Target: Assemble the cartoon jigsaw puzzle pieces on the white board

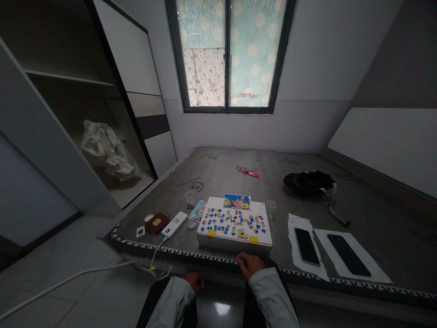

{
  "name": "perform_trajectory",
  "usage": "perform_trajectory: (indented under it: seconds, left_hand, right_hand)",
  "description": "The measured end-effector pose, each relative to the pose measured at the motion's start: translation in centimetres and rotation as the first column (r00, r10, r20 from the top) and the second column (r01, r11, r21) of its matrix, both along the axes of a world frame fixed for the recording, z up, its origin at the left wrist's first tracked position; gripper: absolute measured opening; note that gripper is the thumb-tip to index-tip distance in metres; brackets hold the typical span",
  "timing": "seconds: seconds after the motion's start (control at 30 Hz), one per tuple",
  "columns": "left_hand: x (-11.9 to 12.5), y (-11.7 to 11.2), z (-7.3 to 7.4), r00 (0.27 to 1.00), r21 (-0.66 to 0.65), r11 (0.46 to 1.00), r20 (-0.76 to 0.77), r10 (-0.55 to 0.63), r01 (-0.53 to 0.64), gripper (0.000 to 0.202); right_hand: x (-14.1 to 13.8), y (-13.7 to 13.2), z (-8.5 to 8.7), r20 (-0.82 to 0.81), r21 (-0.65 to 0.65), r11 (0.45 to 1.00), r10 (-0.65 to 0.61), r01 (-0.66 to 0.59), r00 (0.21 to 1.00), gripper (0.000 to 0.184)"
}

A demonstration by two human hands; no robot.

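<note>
My right hand [251, 265] rests at my right knee, just in front of the white box [235, 246]. Its fingers are curled in, and no object shows in them. Over my left knee lies my left hand [195, 281], also curled and partly in shadow, with nothing visible in it. Many small blue and yellow jigsaw puzzle pieces [215, 228] are spread on top of the box. A colourful cartoon picture card [236, 201] lies at the box's far edge. Another cartoon card [197, 210] is beside its left side. Neither hand touches the pieces.
Clear cups [190, 199] stand on both sides of the box. Left of it are a white power strip [175, 224] with a cable and a brown case [157, 223]. Two phones [307, 246] lie on white cloths at right. Behind are a dark cap [312, 182] and a red item [249, 172].
</note>
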State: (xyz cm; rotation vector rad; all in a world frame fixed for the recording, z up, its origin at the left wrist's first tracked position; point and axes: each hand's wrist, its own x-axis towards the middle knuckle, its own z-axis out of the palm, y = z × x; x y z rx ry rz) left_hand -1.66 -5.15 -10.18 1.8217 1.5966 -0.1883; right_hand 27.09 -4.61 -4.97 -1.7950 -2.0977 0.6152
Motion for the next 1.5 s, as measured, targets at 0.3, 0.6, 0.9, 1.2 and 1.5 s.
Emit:
perform_trajectory:
  seconds: [0.3,0.6,0.9,1.2,1.5]
  left_hand:
    - [-0.3,0.4,-1.4,1.0,-0.037,0.999,-0.025,-0.012,0.012,0.035]
    - [-0.6,0.7,-2.2,1.0,-0.052,0.999,0.011,0.0,0.0,0.032]
    - [-0.8,0.6,-2.6,1.0,-0.03,0.999,-0.01,-0.014,0.014,0.033]
    - [-0.5,0.2,-1.6,1.0,-0.024,1.0,-0.001,0.01,-0.01,0.032]
    - [-0.3,0.1,-0.9,1.0,-0.019,1.0,-0.006,-0.013,0.013,0.031]
  right_hand:
    - [0.0,0.0,0.1,0.002,-0.012,1.0,0.008,-0.008,1.0,0.022]
    - [0.2,0.3,-0.7,-0.02,0.004,1.0,0.03,-0.03,0.999,0.024]
    - [0.4,0.6,-1.5,-0.038,-0.008,0.999,0.046,-0.047,0.998,0.022]
    - [0.3,0.5,-1.1,-0.027,-0.029,0.999,0.026,-0.027,0.999,0.023]
    - [0.2,0.5,-1.0,-0.013,-0.028,0.999,0.027,-0.027,1.0,0.021]
